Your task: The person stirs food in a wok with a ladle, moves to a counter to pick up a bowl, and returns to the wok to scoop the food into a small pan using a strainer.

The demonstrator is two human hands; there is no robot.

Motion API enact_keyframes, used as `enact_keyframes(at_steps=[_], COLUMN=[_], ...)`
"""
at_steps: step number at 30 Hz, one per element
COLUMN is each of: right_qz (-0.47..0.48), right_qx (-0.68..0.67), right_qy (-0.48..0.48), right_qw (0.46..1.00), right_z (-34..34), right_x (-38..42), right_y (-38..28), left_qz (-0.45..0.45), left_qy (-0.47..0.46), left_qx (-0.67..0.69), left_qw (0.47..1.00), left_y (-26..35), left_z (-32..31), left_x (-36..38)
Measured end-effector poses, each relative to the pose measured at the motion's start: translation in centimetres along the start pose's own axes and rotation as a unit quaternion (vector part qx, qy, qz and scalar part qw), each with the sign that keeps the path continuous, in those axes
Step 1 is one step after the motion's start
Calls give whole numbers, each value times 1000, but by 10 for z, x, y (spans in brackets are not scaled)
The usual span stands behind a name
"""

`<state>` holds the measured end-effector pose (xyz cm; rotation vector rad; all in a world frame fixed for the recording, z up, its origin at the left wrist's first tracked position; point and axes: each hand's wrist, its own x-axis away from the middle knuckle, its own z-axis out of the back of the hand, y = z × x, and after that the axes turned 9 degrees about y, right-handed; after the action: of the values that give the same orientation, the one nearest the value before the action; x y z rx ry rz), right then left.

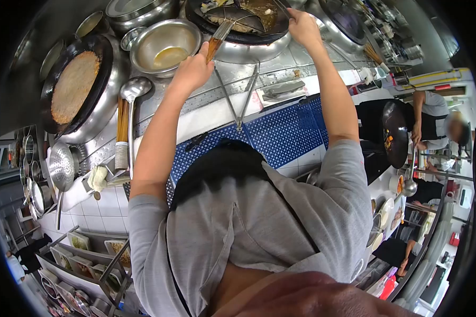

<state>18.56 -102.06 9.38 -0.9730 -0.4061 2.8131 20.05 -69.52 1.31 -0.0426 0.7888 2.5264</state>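
My left hand (195,70) is closed around the wooden handle of a skimmer (221,35), whose metal head reaches over a dark wok (264,38). Pale food pieces and brownish liquid show inside the wok. At the wok's right edge, my right hand (304,28) has its fingers wrapped on the rim. Just left of the wok stands a steel bowl (165,36) with a little yellowish liquid in it.
A second wok (104,71) at left holds a broad brown layer. Near it lie a ladle (134,91), a bamboo brush (121,132) and a perforated ladle (62,166). At right, another person (427,108) holds a wok (395,135) with orange food bits.
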Motion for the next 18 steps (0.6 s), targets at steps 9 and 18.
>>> enact_keyframes(at_steps=[9, 18], right_qz=[-164, -306], right_qx=[-46, -95], right_qy=[20, -50], right_qw=[985, 946], right_z=[9, 32], right_x=[40, 40], right_y=[41, 49], left_qz=[16, -50], left_qy=[-92, -67], left_qx=[-55, -158], left_qw=[994, 984], left_y=[-4, -4], left_z=[59, 83], left_x=[-11, -22])
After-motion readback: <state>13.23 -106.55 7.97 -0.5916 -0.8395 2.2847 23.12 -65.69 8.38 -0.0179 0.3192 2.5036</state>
